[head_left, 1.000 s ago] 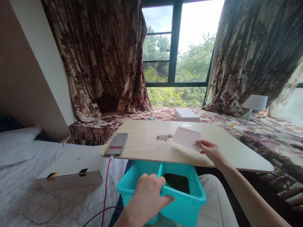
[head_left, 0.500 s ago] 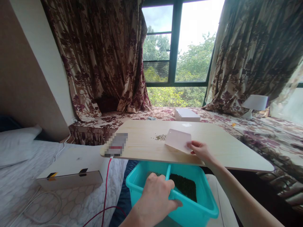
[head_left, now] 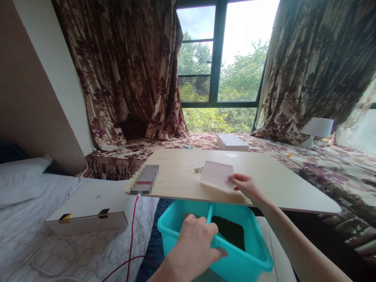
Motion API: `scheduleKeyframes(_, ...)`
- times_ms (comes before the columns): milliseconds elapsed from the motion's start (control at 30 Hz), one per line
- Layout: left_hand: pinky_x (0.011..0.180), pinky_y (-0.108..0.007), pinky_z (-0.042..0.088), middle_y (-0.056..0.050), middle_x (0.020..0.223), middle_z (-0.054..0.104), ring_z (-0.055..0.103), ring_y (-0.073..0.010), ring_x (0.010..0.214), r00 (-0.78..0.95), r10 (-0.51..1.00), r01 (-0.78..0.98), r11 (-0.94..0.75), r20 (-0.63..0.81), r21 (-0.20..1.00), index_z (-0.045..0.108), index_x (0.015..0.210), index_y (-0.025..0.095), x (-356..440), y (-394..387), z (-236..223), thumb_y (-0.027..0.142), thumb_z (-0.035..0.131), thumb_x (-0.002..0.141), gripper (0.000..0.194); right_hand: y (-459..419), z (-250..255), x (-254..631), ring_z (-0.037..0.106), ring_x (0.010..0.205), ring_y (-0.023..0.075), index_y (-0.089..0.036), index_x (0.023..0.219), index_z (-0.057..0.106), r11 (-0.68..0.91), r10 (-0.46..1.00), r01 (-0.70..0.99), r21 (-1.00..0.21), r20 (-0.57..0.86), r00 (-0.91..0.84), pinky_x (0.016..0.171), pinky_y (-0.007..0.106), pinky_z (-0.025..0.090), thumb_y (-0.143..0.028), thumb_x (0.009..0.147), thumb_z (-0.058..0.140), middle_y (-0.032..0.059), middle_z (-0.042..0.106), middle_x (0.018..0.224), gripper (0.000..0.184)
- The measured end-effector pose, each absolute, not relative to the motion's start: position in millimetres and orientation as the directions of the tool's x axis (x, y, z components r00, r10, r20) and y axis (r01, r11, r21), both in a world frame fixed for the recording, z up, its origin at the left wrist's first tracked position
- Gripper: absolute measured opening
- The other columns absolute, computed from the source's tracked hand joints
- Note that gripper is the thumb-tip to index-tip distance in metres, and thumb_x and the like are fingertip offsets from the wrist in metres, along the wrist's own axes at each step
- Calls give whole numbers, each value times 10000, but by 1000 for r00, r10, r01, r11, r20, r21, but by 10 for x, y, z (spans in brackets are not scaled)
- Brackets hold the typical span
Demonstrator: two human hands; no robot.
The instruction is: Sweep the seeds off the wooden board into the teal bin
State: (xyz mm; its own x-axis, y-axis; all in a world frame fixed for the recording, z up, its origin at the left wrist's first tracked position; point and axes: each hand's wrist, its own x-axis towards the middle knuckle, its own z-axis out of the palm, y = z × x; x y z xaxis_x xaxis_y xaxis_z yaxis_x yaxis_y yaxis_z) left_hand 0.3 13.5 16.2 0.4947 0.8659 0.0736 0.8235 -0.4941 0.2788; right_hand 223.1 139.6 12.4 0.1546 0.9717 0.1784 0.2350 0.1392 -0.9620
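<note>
My left hand [head_left: 197, 243] grips the middle divider of a turquoise plastic bin [head_left: 258, 256] held under the near edge of the wooden table [head_left: 282, 184]. The bin's right compartment holds dark green grains [head_left: 230, 232]. My right hand [head_left: 246, 185] pinches a white plastic scraper card [head_left: 216, 175], standing tilted on the tabletop. A small heap of greenish grains [head_left: 197, 170] lies just left of the card's edge.
A pixelated flat object [head_left: 145, 179] sits at the table's left end, with a red cable [head_left: 131, 239] below it. A white box [head_left: 88, 207] lies on the bed at left. Behind the table are a white box [head_left: 232, 141], a lamp [head_left: 316, 129], curtains and a window.
My right hand slid the card leftward across the table toward the grain heap, which looks smaller. My left hand shifted the bin to the right under the table edge.
</note>
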Motion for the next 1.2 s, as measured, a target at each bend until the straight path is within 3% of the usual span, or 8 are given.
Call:
scheduleKeyframes(233, 766, -341, 425, -25, 767, 611, 546, -215, 791, 498, 865, 825, -496, 69, 269, 658, 791, 231, 24, 145, 157, 540, 665, 730, 315, 1323, 113, 2302, 524, 515, 108, -147, 674, 725, 104, 958, 207, -973, 153, 242, 444, 210, 454, -341, 548, 677, 30, 671, 622, 236)
scheduleKeyframes(467, 781, -343, 424, -28, 780, 613, 552, -216, 801, 496, 865, 825, -496, 73, 271, 660, 806, 229, 28, 140, 150, 528, 652, 741, 306, 1154, 63, 2006, 475, 397, 69, -157, 694, 727, 49, 993, 200, -978, 70, 98, 383, 195, 421, -383, 569, 701, 4, 654, 586, 259)
scheduleKeyframes(633, 770, -342, 426, -34, 770, 614, 557, -223, 799, 491, 869, 827, -487, 63, 280, 657, 788, 222, 11, 135, 197, 522, 637, 755, 303, 1061, 124, 1933, 510, 432, 89, -174, 697, 738, 115, 991, 223, -968, 98, -86, 425, 222, 449, -399, 588, 702, 16, 675, 623, 252)
scheduleKeyframes(900, 777, -349, 400, -21, 830, 630, 568, -241, 853, 398, 917, 871, -378, 2, 314, 623, 800, 235, -167, 127, 204, 526, 641, 743, 297, 1365, 173, 2403, 603, 598, 161, -159, 755, 740, 169, 932, 258, -951, 240, 271, 493, 249, 475, -418, 591, 684, 69, 721, 709, 312)
scheduleKeyframes(1200, 715, -308, 350, -3, 804, 620, 568, -219, 818, 308, 951, 915, -290, -23, 281, 588, 772, 238, -340, 126, 168, 448, 601, 766, 210, 1549, 68, 2407, 582, 578, 143, -149, 749, 730, 205, 926, 317, -926, 289, 245, 538, 261, 468, -388, 626, 646, 54, 710, 681, 281)
